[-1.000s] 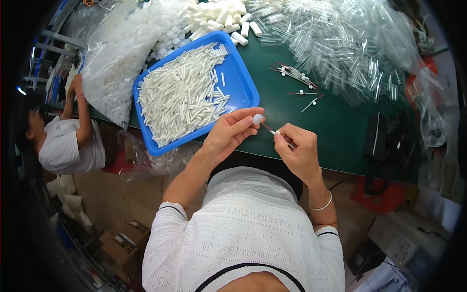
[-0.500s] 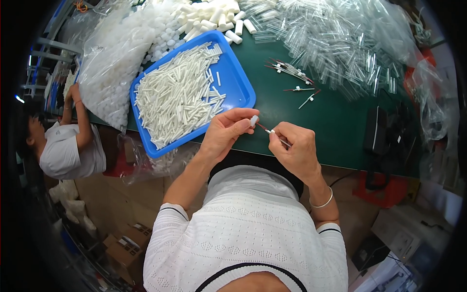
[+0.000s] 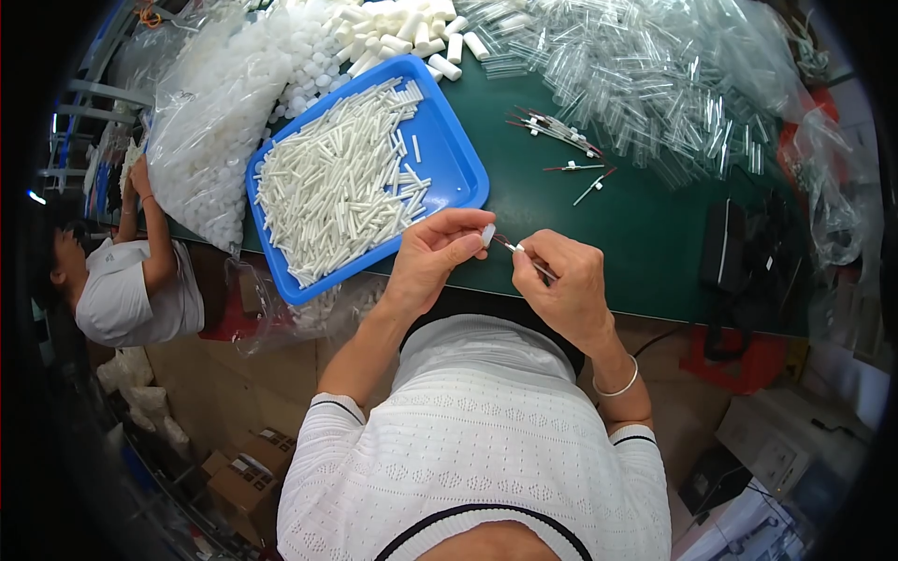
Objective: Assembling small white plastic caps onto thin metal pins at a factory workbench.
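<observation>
My left hand [image 3: 426, 257] pinches a small translucent white cap [image 3: 488, 234] between thumb and fingertips, above the table's near edge. Facing it, my right hand [image 3: 566, 280] is closed on a thin rod [image 3: 544, 271] with a small white collar and a dark red, wire-like end. That red end reaches to the cap; whether it is inside cannot be made out. Beyond my hands lie similar thin rods [image 3: 561, 134] with red ends and white collars, several in a bunch. Two more rods [image 3: 587, 193] rest apart, nearer to me.
Left of my hands a blue tray [image 3: 458, 178] holds many short white sticks [image 3: 341, 178]. Behind stand a bag of white caps [image 3: 210, 140], thick white cylinders [image 3: 447, 67] and a heap of clear tubes [image 3: 636, 93]. A black device [image 3: 725, 248] sits right. A person [image 3: 140, 271] works at far left.
My right hand has shifted slightly left, bringing the rod's collar closer to the cap. My left hand keeps its pinch on the cap.
</observation>
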`<state>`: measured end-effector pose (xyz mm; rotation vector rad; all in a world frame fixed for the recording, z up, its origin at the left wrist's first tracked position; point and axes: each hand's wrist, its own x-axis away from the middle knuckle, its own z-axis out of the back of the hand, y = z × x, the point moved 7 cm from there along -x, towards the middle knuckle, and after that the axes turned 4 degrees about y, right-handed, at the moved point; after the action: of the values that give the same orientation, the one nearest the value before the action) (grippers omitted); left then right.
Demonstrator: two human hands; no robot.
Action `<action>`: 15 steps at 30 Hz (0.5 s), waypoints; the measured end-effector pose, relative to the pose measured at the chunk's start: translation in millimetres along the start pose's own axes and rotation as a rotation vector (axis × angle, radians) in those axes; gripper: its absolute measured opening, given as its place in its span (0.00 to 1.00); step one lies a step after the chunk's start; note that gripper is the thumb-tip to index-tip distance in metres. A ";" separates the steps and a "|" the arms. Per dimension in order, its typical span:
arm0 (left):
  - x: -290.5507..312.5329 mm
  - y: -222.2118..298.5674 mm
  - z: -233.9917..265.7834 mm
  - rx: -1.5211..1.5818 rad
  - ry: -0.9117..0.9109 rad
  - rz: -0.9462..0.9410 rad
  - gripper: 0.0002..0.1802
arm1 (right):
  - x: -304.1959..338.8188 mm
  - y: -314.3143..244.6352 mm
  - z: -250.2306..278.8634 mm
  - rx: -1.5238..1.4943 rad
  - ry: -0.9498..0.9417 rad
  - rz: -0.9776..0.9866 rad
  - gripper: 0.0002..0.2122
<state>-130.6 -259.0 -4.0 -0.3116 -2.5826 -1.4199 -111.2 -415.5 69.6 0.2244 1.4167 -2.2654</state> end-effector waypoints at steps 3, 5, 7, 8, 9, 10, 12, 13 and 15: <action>-0.1 1.0 0.4 0.041 0.007 0.005 0.16 | 0.7 3.7 1.7 -0.084 0.029 -0.031 0.02; -0.3 1.4 2.0 0.089 0.016 0.018 0.16 | 1.1 3.8 3.2 -0.068 0.022 -0.045 0.02; -0.8 0.9 5.5 0.110 0.034 0.012 0.15 | 1.8 3.7 3.7 -0.052 0.013 -0.057 0.03; -0.2 -0.1 4.1 0.110 0.034 0.011 0.15 | 2.2 1.9 4.9 -0.036 0.027 -0.038 0.03; 2.1 -3.7 1.7 0.092 0.051 0.035 0.14 | 2.5 0.1 5.7 -0.019 0.040 -0.019 0.03; 4.2 -7.2 -1.4 0.073 0.068 0.058 0.13 | 2.5 0.6 5.1 -0.019 0.039 -0.019 0.03; 5.4 -9.1 -9.2 0.065 0.076 0.064 0.11 | 3.0 -0.7 1.5 -0.044 0.017 0.016 0.03; 4.5 -9.7 -11.6 0.070 0.028 0.019 0.11 | 3.9 -0.5 -0.3 -0.045 0.016 0.018 0.03; 2.8 -8.9 -14.2 0.075 -0.055 -0.019 0.09 | 5.4 -0.2 -1.7 -0.115 0.037 0.031 0.02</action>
<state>-134.9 -275.4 -3.0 -0.3200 -2.6820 -1.3344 -116.2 -415.5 67.0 0.2508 1.5465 -2.1570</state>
